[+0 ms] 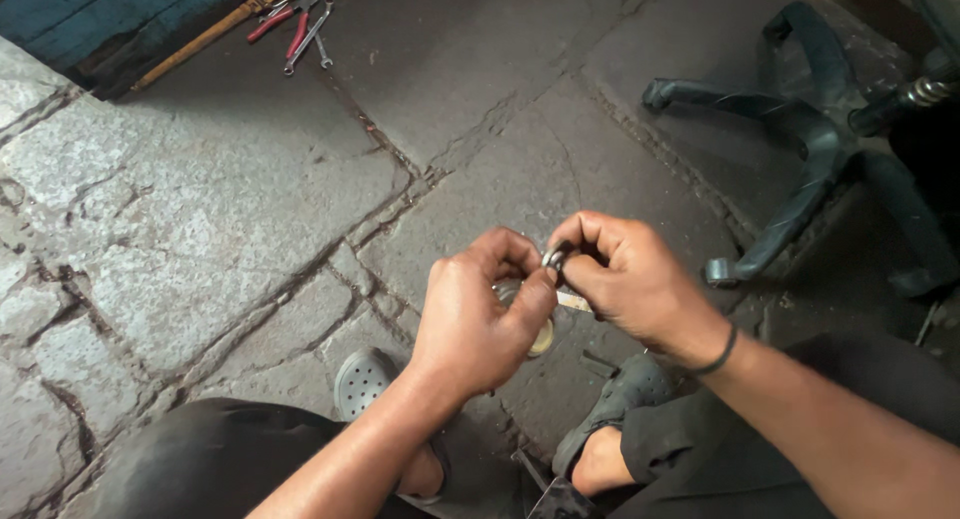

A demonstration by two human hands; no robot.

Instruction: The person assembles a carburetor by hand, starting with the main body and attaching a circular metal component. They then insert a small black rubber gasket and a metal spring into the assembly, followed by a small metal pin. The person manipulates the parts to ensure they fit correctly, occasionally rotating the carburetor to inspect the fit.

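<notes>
Crouching over a stone-paved floor (200, 199), the person works with both hands close together above their feet. Landmark for these notes: the small round metal part (541, 337), seemingly a ring or bearing with a pale yellowish face, that sits in the curl of the left hand (475, 319).

Left hand: fingers folded around the round part from the near side, thumb pressed up along its top edge. Probably a cradling grip, meant to keep the part from turning; most of it is hidden behind the knuckles.

Right hand (625, 279): just right of the round part and touching the left thumb. Thumb and forefinger pinch a small dark metal ring (553, 258) directly above it. A thin pale sliver (575, 301) sticks out under this hand, beside the part; its kind cannot be told. A dark band circles the right wrist.

Below the part: grey perforated clogs (362, 379), one under each forearm, feet planted wide to brace the squat.

Far up-left of the part: red-handled pliers (285, 24) and a spanner (310, 34) on the floor, with a long wooden-handled tool (215, 29), all beyond reach.

Right of the part: the star base of an office chair (800, 159), lying near the right elbow.
</notes>
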